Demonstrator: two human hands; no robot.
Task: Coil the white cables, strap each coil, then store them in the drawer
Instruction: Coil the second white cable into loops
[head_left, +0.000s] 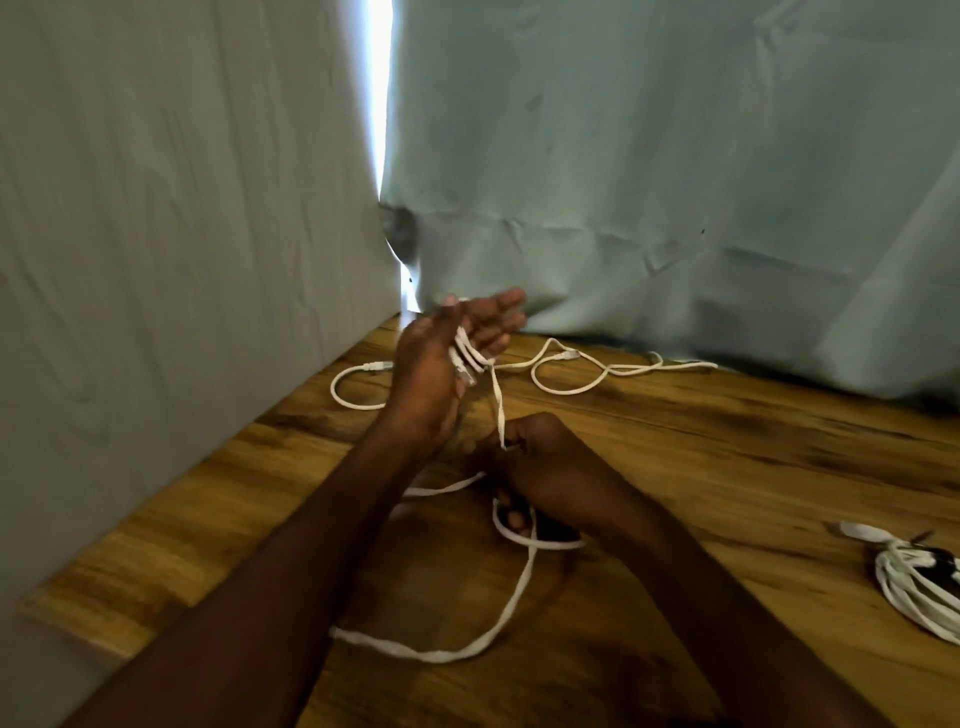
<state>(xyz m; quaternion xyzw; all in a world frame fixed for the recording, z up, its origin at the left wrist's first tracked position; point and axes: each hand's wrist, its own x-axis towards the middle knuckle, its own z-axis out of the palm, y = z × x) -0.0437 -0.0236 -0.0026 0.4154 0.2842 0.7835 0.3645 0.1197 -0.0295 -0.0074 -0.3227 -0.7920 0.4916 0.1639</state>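
coiling step: left hand (447, 364) held open, white cable (498, 410) looped across palm; right hand (540, 467) pinched cable, next wrap needed slack.

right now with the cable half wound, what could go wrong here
1. The left hand has straight fingers, so the few loops lying across its palm could slide off.
2. The slack of the cable crosses over itself on the floor below the right hand and may pull into a knot as it feeds.
3. Another loose cable lies just behind and could get dragged in.
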